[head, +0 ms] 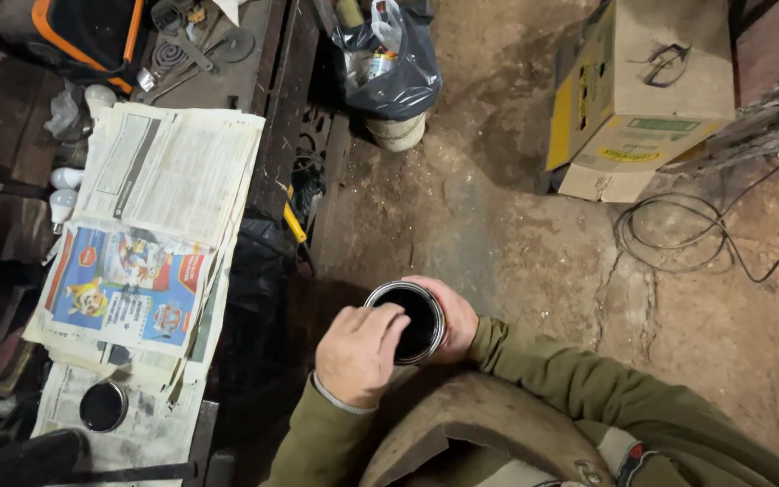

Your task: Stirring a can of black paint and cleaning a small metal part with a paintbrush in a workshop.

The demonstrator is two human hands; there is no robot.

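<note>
Paint-dark liquid fills a round metal tin with a shiny rim (406, 322), which is held low in the middle of the view, above the bare earthen floor (516, 225) and just in front of the person's olive-green sleeves. The tin is gripped from its far side by the right hand (453, 317), whose fingers are curled around the wall. The left hand (358, 352) is laid over the near rim, fingers bent down onto the tin's edge.

To the left, a dark counter (254, 54) is covered with spread newspapers (169, 171) and a colourful printed leaflet (128, 284). A round black lid (103, 406) is seen lying on the papers at the near end, well apart from the tin. White light bulbs (65, 189) are lined up along the counter's left side.

Further off, a pale bucket lined with a dark plastic bag (394, 81) is set on the floor, and a yellow and brown cardboard box (642, 90) is placed beyond a loop of black cable (678, 234).
</note>
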